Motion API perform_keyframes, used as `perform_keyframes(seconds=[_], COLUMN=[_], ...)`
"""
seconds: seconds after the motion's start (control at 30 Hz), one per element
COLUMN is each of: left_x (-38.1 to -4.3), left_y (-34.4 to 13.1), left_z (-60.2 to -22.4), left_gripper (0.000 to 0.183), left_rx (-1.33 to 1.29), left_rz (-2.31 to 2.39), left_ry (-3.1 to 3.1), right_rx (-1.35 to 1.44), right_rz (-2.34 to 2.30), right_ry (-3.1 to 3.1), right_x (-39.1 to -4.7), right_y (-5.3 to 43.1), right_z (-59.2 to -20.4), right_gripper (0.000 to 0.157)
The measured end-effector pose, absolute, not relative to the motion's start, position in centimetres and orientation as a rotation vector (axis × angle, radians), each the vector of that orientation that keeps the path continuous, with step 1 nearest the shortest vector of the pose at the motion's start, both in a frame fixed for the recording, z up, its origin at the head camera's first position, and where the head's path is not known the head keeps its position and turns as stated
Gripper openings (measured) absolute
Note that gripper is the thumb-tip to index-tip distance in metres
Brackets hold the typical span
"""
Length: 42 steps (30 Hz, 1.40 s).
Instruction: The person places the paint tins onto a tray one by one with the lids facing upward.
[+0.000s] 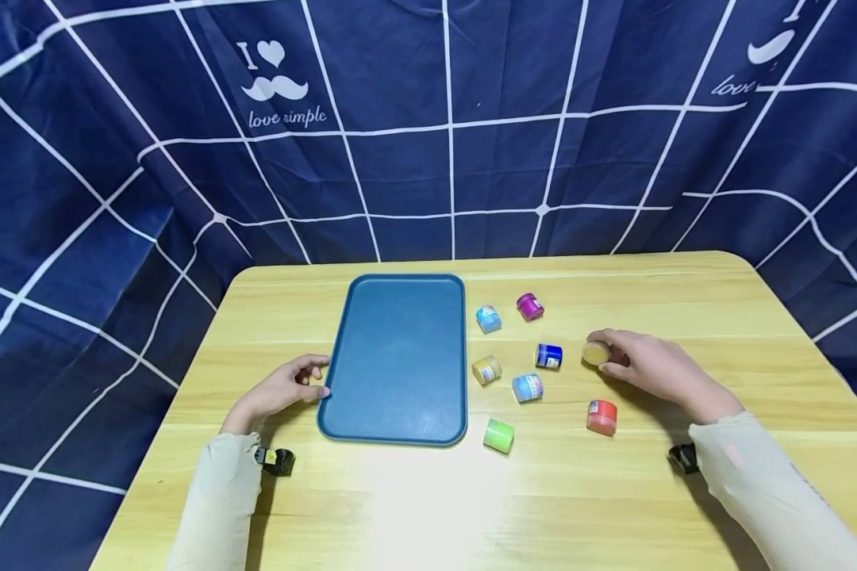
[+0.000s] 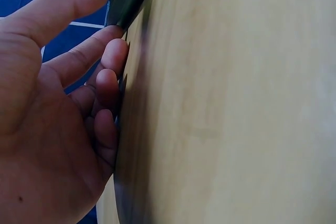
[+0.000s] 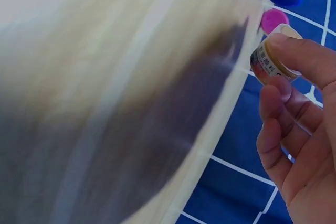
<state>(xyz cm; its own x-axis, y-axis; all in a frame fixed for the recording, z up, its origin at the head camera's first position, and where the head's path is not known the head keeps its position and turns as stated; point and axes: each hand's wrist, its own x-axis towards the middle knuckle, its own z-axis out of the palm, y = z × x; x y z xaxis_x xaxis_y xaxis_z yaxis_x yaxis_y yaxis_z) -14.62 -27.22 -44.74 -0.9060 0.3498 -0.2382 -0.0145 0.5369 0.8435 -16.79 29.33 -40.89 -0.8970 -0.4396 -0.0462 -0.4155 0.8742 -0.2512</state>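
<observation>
My left hand (image 1: 278,388) is at the left side of a blue rectangular tray (image 1: 400,357), thumb and index fingertips spread along its rim. In the left wrist view its other fingers (image 2: 107,85) are bent close to the wood. My right hand (image 1: 653,365) pinches a small yellow paint jar (image 1: 596,354) between thumb and fingers. Printed text shows on the jar's label (image 3: 266,62) in the right wrist view. Nearest to that hand lie a red paint jar (image 1: 602,417) and a dark blue paint jar (image 1: 548,356).
Between tray and right hand are two light blue jars, one farther back (image 1: 489,319) and one nearer (image 1: 528,388), plus a purple jar (image 1: 530,307), another yellow jar (image 1: 486,369) and a green jar (image 1: 499,436). A blue grid-patterned cloth (image 1: 400,174) hangs behind the wooden table (image 1: 300,507).
</observation>
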Motion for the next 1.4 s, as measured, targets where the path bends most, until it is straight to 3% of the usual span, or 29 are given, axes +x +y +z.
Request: perform_keyframes(seconds=[0.47, 0.8, 1.4], left_x=[-15.2, -15.0, -14.8], left_y=[-27.1, -27.1, -27.3], left_z=[-44.6, -44.7, -44.4], left_gripper=[0.061, 0.062, 0.064], left_rx=[0.283, 0.257, 0.222], left_rz=[1.333, 1.320, 1.320], left_ry=[2.386, 2.391, 2.359], right_rx=[-0.668, -0.749, -0.885], right_rz=[-0.578, -0.790, -0.773], right_ry=[3.056, 2.947, 2.793], right_x=[-16.8, -15.8, -15.2], right_y=[27.4, 23.6, 17.1], right_z=[-38.5, -36.9, -36.5], right_gripper=[0.036, 0.034, 0.038])
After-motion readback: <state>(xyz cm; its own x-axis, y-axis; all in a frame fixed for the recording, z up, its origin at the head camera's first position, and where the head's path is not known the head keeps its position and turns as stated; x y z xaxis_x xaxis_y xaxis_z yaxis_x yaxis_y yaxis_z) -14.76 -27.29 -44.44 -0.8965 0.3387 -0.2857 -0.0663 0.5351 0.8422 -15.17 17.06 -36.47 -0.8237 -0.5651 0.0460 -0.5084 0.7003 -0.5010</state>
